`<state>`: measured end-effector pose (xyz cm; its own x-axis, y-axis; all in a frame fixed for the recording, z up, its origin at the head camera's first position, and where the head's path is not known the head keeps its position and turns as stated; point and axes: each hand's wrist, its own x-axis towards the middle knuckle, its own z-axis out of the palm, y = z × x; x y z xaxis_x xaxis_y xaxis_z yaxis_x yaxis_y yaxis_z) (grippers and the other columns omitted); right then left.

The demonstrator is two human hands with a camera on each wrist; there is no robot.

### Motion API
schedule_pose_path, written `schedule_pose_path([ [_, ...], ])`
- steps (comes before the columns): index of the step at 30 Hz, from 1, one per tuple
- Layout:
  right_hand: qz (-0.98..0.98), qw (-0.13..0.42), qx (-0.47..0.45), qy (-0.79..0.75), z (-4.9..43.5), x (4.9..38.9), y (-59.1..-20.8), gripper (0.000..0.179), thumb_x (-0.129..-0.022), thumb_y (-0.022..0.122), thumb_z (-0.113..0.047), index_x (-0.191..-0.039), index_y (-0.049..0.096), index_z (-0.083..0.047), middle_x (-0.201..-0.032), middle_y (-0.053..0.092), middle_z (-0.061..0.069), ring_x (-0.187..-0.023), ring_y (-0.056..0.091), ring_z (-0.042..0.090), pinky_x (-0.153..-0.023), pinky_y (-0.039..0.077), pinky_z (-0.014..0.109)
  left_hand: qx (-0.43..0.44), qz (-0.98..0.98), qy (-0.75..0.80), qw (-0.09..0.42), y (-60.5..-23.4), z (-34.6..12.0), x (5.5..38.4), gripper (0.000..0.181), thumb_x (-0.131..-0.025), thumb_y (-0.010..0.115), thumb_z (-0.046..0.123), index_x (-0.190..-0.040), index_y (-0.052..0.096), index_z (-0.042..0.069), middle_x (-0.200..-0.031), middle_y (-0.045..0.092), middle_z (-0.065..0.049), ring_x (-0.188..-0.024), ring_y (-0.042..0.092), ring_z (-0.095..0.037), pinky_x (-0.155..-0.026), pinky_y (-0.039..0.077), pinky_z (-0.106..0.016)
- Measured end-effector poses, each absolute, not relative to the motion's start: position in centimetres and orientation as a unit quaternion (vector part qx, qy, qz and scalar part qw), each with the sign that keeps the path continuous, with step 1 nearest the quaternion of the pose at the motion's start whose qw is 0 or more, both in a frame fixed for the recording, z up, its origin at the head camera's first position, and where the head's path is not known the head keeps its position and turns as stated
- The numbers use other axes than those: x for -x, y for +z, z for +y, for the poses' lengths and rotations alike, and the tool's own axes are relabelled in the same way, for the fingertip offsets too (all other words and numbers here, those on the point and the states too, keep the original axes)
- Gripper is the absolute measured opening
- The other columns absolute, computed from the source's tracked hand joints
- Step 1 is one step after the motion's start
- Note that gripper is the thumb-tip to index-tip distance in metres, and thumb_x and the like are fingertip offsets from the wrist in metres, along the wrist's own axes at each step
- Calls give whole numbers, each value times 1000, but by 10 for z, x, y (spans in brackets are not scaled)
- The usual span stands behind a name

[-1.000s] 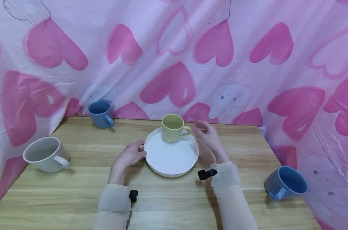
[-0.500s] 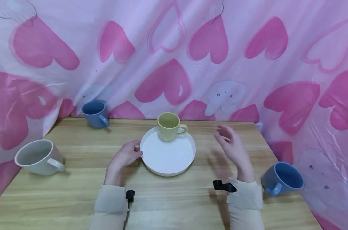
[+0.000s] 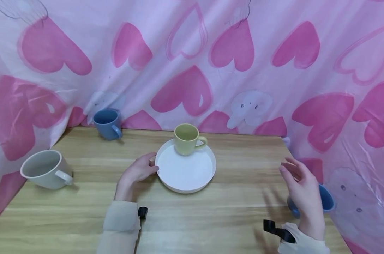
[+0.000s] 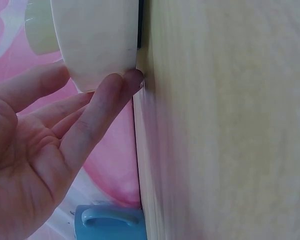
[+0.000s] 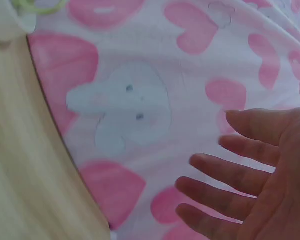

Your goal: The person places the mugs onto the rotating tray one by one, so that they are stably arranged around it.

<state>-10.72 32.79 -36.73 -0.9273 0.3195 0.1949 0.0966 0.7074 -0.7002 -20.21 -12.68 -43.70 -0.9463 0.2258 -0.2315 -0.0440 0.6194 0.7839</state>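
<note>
Left grip [image 3: 138, 170] loosely spread, touching white tray [image 3: 185, 173], frame centre; right grip [image 3: 304, 192] half-parted, empty, lower right. Tray likely stiff, light; hold opposite walls.

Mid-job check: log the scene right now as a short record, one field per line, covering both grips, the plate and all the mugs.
Left grip: touching the left side of the white plate
Right grip: fingers apart, holding nothing
On the plate: yellow-green mug, upright, far side, handle to the right
Left, far: blue mug, upright
Left, nearer: off-white mug, upright
Right: second blue mug, partly hidden by the right grip in the head view
Surface: wood-grain table
Backdrop: pink heart-print cloth
</note>
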Motion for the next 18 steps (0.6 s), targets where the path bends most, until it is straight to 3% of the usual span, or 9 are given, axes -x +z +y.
schedule_pose_path([
  [3,-895,199,150,371,335,95,-374,46,-96,63,-31,-138,55,-13,-121,66,8,-101,58,-2,-79,45,9,-45,886,433,158,-437,-127,202,59,-94,61,10,-147,38,0,-113,62,-20,-100,58,-29,-92,47,-47],
  [6,-869,245,177,393,339,83,-382,39,-93,68,-20,-130,62,-12,-110,70,-5,-90,56,-12,-75,41,4,-38,889,426,161,-435,-128,201,59,-95,61,11,-148,38,0,-116,61,-20,-102,58,-29,-93,46,-48],
  [11,-833,285,246,405,345,61,-387,34,-90,72,-19,-123,69,-14,-103,67,-18,-87,56,-9,-73,40,3,-33,888,429,162,-433,-125,200,59,-95,61,11,-148,38,1,-119,60,-20,-105,57,-30,-95,45,-49],
  [18,-799,313,319,402,353,40,-405,38,-88,73,-21,-125,68,-13,-95,59,-25,-83,52,-10,-69,38,2,-25,884,437,162,-432,-124,201,60,-94,62,10,-149,38,3,-118,61,-19,-104,56,-29,-96,45,-47],
])
